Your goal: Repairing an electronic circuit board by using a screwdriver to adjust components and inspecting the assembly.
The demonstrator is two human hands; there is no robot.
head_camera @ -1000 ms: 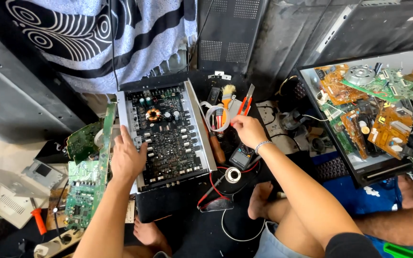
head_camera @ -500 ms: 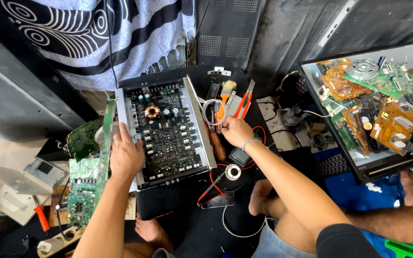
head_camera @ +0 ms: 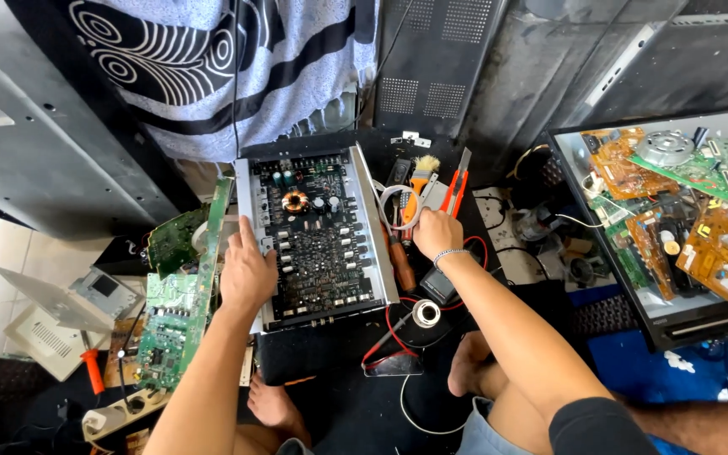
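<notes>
An opened amplifier chassis [head_camera: 318, 236], its dark circuit board exposed, is seen lying on the work surface between the two forearms, long axis running away from the body and slightly tilted. The left hand [head_camera: 246, 271] is laid flat on the chassis's near-left edge, fingers spread and pressed onto the metal rim and board margin. The right hand [head_camera: 436, 232] is held just beyond the right rim, over a cluster of tools; its fingers are curled downward, but whether anything is pinched cannot be told, since the fingertips are hidden under the hand. A brown-handled screwdriver [head_camera: 401, 263] lies just beside that hand, parallel to the chassis's right side, with an orange-handled brush [head_camera: 419, 182] and orange pliers [head_camera: 457, 187] a little farther out. A solder spool [head_camera: 425, 313] rests near the right wrist, among red and black leads. The left hand is the one in contact with the chassis; the right is nearer the tools. Green boards [head_camera: 180, 312] are stacked left of the chassis. A tray of scrap boards [head_camera: 684, 211] is cut off at the right edge.
</notes>
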